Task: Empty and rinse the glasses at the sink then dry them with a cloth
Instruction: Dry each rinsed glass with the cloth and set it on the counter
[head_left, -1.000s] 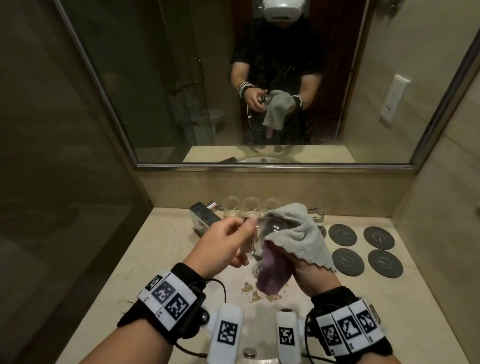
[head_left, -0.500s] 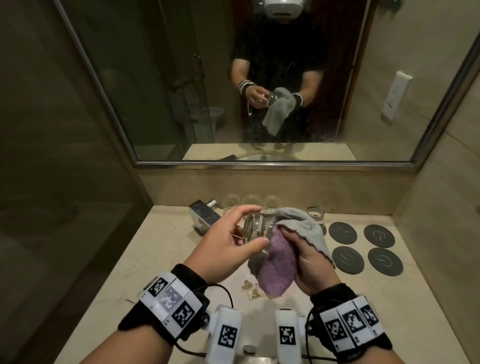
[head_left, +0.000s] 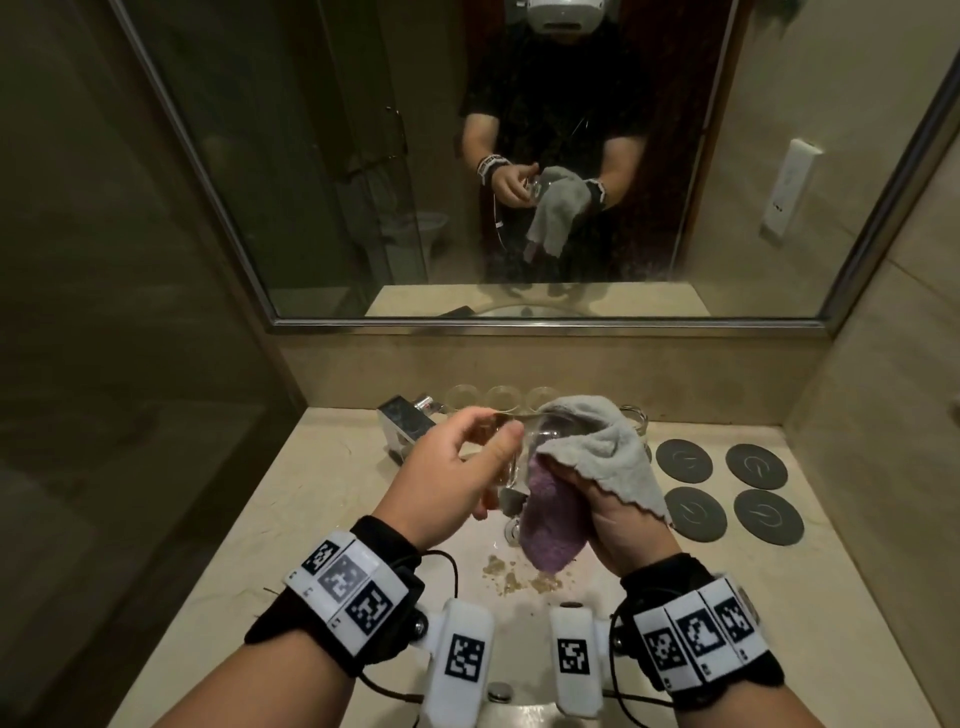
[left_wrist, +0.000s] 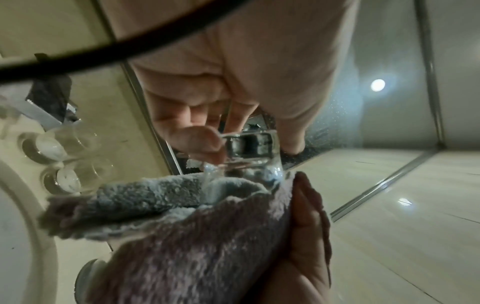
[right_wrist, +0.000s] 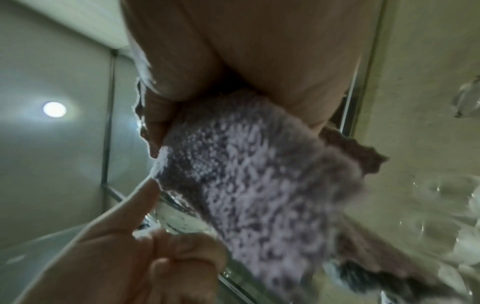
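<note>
Over the sink basin (head_left: 519, 566) my left hand (head_left: 493, 441) holds a clear glass (head_left: 524, 447) by its base end between thumb and fingers. My right hand (head_left: 615, 512) grips a cloth (head_left: 592, 441), grey on one side and purple on the other, bunched around and over the glass's other end. In the left wrist view the glass (left_wrist: 250, 153) sits between my left fingers (left_wrist: 197, 142) and the cloth (left_wrist: 182, 226). The right wrist view is mostly filled by the cloth (right_wrist: 246, 185). How far the cloth reaches inside the glass is hidden.
Three clear glasses (head_left: 501, 397) stand in a row against the back wall, and another glass (head_left: 636, 415) stands behind the cloth on the right. Several dark round coasters (head_left: 683, 462) lie on the counter's right side. A chrome tap (head_left: 405, 421) stands at the back left. Crumbs lie in the basin.
The glass has been turned in my left hand, and its fingers have shifted along it. My right hand has worked the cloth around the glass, and the grey flap now drapes over it again.
</note>
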